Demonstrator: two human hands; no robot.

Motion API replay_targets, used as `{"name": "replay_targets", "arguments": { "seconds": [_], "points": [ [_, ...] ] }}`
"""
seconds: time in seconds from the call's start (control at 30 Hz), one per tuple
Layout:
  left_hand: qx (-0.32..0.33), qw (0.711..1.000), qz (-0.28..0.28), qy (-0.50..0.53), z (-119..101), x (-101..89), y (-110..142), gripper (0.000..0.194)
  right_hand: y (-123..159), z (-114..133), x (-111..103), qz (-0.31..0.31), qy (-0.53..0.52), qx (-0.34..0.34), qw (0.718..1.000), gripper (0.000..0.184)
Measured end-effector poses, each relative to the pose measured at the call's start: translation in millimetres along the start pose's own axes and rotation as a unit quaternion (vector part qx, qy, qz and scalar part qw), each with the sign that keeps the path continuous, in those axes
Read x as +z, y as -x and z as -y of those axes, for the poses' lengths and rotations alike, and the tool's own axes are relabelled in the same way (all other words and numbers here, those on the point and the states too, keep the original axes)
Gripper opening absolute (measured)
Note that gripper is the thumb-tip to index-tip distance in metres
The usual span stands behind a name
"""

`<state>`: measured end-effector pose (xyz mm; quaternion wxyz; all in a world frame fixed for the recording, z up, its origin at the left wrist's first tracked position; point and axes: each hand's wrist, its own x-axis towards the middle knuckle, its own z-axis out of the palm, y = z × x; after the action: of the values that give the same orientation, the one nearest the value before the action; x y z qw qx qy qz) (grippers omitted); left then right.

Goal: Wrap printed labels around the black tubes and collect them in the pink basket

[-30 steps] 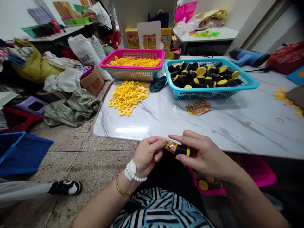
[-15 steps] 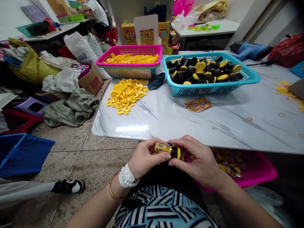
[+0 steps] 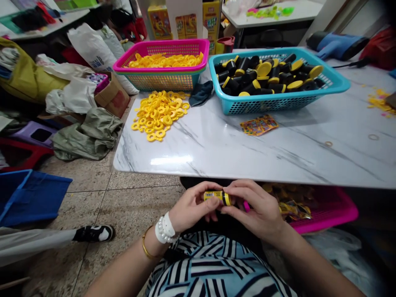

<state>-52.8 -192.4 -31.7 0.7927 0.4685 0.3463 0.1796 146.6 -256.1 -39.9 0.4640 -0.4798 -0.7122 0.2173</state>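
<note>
Head camera: both hands, left and right, pinch a small tube; fingers hide some, maybe its ends.

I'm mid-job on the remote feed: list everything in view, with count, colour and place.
Labelled tube: 1, yellow and black, between both hands
Table: 1, white marbled, ahead
Capped tubes: many, black and yellow, in turquoise basket
Rings: many, yellow, heaped on table; more yellow pieces in pink basket
Printed wrappers: several, multicoloured, before turquoise basket
Cloth: 1, dark, between baskets
Blower or heat gun: 1, blue and black, far right
Lower basket: 1, pink, below tabletop
Bin: 1, blue, left floor
Background clutter: sacks, boxes, bags; too crowded to count
Another person's shoe: 1, black and white, left floor
Left hand, right hand: at tube
</note>
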Motion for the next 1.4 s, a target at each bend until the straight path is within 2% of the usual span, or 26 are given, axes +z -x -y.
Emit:
{"name": "replay_targets", "arguments": {
  "seconds": [0.1,0.17,0.23,0.3,0.37,0.43,0.53,0.6,0.67,0.73,0.8,0.9,0.97,1.1,1.17,1.27,1.4],
  "points": [
    [-0.048,0.998,-0.024,0.037,15.9,-3.0,3.9,0.044,15.7,-6.3,4.2,0.032,-0.036,0.043,0.998,0.033],
    [-0.037,0.998,-0.034,0.033,24.2,-0.5,2.9,0.040,23.8,-9.1,7.8,0.015,-0.042,0.051,0.998,0.034],
    [0.021,0.999,-0.045,-0.010,29.2,4.3,0.0,0.035,28.6,-10.4,11.1,-0.024,-0.049,0.069,0.996,0.035],
    [0.122,0.985,-0.069,-0.102,31.4,8.9,-3.5,0.028,30.7,-10.7,13.1,-0.052,-0.095,0.128,0.986,0.033],
    [0.234,0.946,-0.075,-0.210,32.4,10.6,-7.2,0.023,31.4,-10.8,13.1,-0.065,-0.168,0.212,0.961,0.027],
    [0.316,0.903,-0.049,-0.288,33.3,8.9,-11.6,0.024,31.7,-11.7,12.1,-0.072,-0.238,0.289,0.924,0.024],
    [0.357,0.874,-0.003,-0.330,34.2,3.3,-19.3,0.025,33.2,-15.6,12.9,-0.068,-0.333,0.385,0.858,0.025],
    [0.338,0.881,0.009,-0.332,33.0,0.7,-23.8,0.025,35.2,-18.9,16.4,-0.063,-0.383,0.432,0.814,0.027],
    [0.275,0.915,0.003,-0.295,31.1,-0.3,-26.5,0.035,37.7,-21.5,21.1,-0.071,-0.406,0.452,0.791,0.029],
    [0.185,0.960,-0.018,-0.211,30.6,-0.6,-27.0,0.047,40.4,-23.1,24.7,-0.094,-0.410,0.445,0.791,0.031],
    [0.086,0.989,-0.030,-0.113,34.0,-1.5,-26.2,0.049,42.9,-24.5,25.4,-0.094,-0.416,0.426,0.798,0.032],
    [-0.048,0.999,-0.020,-0.016,46.5,-3.2,-25.3,0.047,45.5,-28.0,23.1,-0.053,-0.424,0.401,0.810,0.039],
    [-0.102,0.994,-0.008,0.037,56.4,-3.6,-26.3,0.050,46.3,-31.2,23.3,-0.028,-0.406,0.392,0.825,0.034],
    [-0.120,0.977,0.029,0.174,67.2,-6.6,-30.2,0.058,44.4,-35.1,33.6,-0.062,-0.383,0.387,0.837,0.009],
    [-0.106,0.968,0.047,0.224,67.8,-13.9,-30.7,0.060,40.2,-34.5,41.5,-0.076,-0.377,0.400,0.832,0.009],
    [-0.105,0.963,0.055,0.243,68.2,-31.2,-28.4,0.056,27.2,-32.5,52.1,-0.031,-0.363,0.430,0.826,0.017],
    [-0.139,0.958,0.044,0.247,70.1,-49.1,-23.4,0.059,4.5,-34.2,62.4,0.011,-0.352,0.444,0.824,0.018]
  ]
}}
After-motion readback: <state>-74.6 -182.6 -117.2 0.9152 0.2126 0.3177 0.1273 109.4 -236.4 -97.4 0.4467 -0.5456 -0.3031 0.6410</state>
